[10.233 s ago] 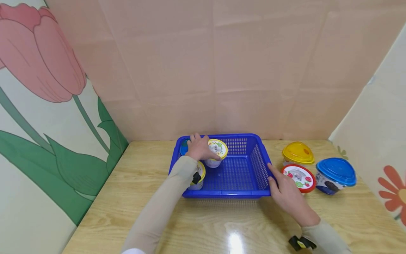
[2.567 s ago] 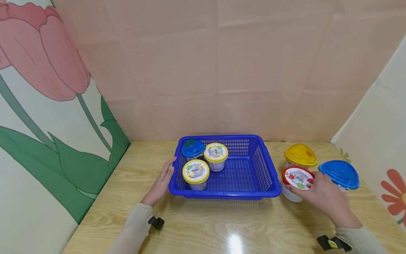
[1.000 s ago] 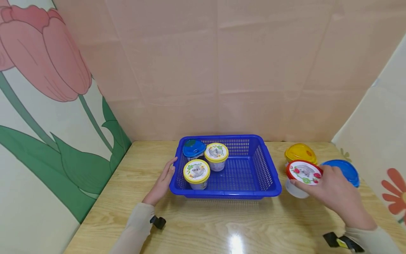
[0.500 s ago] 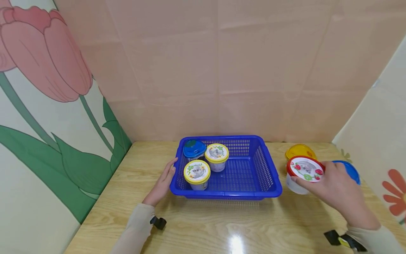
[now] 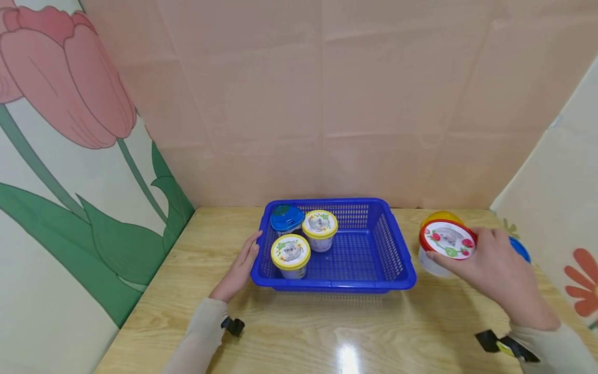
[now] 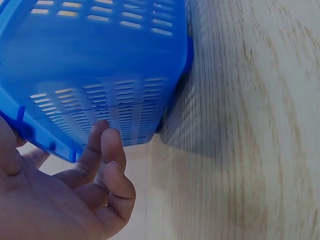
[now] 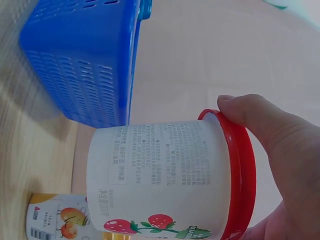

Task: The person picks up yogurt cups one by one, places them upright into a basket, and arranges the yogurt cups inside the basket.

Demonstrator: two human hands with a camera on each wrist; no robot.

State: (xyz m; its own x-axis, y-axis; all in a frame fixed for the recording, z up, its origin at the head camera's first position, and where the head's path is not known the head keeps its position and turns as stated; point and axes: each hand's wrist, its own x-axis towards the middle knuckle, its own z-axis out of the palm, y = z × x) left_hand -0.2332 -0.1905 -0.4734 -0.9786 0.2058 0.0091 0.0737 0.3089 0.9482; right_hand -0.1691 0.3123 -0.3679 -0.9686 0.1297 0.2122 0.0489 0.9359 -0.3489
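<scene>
A: What is the right hand doing?
B: The person's right hand (image 5: pixel 497 275) is gripping a red-lidded cup (image 5: pixel 444 244), thumb and fingers closing round its lid. In the right wrist view, printed strawberries are showing on its white side

A: What has just been changing?
B: Over the last couple of seconds the cup is rising off the wooden table (image 5: pixel 327 337), from a spot just right of the blue basket (image 5: pixel 348 284). It is hanging slightly tilted, partly hiding a yellow-lidded tub (image 5: pixel 441 216) behind it. A blue-lidded tub (image 5: pixel 520 250) is peeping out past the hand

A: So how is the work standing?
B: The cup is seemingly becoming free to carry, I judge, but it is remaining outside the basket. Inside, towards the left end, a second blue-lidded tub (image 5: pixel 286 218) and two yellow-lidded cups (image 5: pixel 290 252) are sitting upright

A: Is the left hand helping?
B: The left hand (image 5: pixel 237 272) is resting against the basket's left rim. The left wrist view is showing its fingers bending loosely beside the slotted wall, not clenching; whether it is steadying the basket, I am not able to tell
</scene>
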